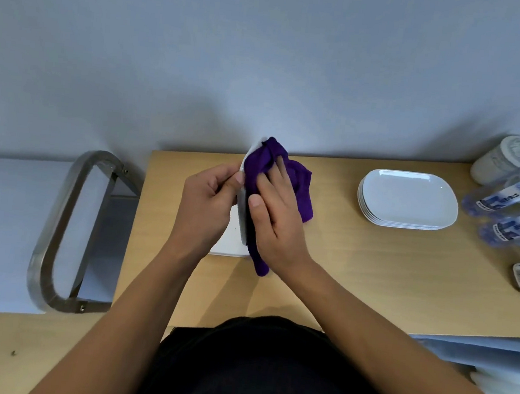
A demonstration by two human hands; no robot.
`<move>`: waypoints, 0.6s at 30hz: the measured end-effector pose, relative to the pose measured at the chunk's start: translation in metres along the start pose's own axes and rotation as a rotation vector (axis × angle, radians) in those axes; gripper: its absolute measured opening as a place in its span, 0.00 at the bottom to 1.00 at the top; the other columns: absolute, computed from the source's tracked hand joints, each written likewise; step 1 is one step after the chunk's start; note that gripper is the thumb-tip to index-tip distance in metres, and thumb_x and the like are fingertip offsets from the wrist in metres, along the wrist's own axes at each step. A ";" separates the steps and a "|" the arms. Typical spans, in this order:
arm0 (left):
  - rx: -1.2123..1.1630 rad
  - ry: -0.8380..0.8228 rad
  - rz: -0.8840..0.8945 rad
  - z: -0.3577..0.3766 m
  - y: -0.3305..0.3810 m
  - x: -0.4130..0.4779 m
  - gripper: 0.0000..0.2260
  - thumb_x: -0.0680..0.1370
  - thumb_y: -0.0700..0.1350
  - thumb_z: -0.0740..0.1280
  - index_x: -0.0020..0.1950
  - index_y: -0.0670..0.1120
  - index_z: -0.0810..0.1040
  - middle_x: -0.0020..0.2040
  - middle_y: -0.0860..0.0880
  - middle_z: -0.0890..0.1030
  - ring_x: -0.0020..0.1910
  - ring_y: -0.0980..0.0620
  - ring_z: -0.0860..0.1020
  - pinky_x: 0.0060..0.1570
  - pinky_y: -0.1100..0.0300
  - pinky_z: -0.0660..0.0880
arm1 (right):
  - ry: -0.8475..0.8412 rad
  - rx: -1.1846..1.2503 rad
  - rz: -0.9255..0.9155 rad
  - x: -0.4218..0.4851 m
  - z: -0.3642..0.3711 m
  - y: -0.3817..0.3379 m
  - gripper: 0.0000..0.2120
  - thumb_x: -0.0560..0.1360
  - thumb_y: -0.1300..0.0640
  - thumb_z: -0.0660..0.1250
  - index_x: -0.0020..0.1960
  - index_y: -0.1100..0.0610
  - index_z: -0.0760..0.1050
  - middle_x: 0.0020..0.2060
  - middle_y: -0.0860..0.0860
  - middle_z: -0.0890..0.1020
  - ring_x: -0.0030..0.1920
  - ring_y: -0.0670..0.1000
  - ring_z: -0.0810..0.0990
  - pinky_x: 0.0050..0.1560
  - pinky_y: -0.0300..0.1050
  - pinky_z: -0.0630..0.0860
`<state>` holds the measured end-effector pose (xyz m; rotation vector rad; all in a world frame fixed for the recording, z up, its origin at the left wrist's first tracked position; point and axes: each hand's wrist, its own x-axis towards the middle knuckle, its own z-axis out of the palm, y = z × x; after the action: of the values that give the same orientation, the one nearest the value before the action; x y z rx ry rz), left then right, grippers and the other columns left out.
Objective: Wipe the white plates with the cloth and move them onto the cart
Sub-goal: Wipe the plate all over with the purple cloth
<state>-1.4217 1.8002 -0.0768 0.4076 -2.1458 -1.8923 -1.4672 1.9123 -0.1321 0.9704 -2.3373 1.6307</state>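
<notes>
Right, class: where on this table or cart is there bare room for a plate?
Bare wood lies between the purple cloth and the stack of plates, and on the table in front of that stack. The cart top beside its metal handle is bare. Crowded: bottles at the right end; left hand and right hand around the held plate.

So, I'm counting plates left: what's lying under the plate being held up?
A white flat thing lies on the table there, probably another plate. The left hand, the held plate and the purple cloth hide most of it; one or several, I cannot tell.
</notes>
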 end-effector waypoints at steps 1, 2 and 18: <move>0.008 -0.011 0.008 -0.004 -0.002 0.002 0.10 0.82 0.39 0.61 0.53 0.40 0.82 0.46 0.38 0.83 0.46 0.38 0.79 0.54 0.39 0.78 | 0.005 -0.018 0.017 0.001 0.003 0.001 0.18 0.82 0.61 0.53 0.68 0.64 0.71 0.70 0.57 0.71 0.76 0.55 0.60 0.75 0.58 0.56; 0.022 -0.023 0.010 -0.008 -0.005 0.004 0.10 0.81 0.40 0.62 0.51 0.38 0.81 0.45 0.34 0.80 0.43 0.38 0.77 0.52 0.36 0.76 | 0.018 -0.020 0.056 0.004 0.006 0.003 0.19 0.82 0.60 0.52 0.69 0.62 0.70 0.71 0.56 0.70 0.76 0.55 0.60 0.75 0.57 0.57; 0.032 -0.014 0.061 -0.035 -0.004 0.016 0.13 0.81 0.42 0.64 0.51 0.60 0.82 0.49 0.51 0.85 0.54 0.44 0.82 0.57 0.39 0.77 | -0.066 -0.027 0.659 -0.033 0.036 0.032 0.13 0.82 0.45 0.54 0.44 0.51 0.64 0.38 0.45 0.73 0.39 0.44 0.71 0.41 0.41 0.66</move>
<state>-1.4234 1.7617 -0.0763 0.3317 -2.1742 -1.8362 -1.4507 1.9014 -0.1870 0.2421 -2.9100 1.7608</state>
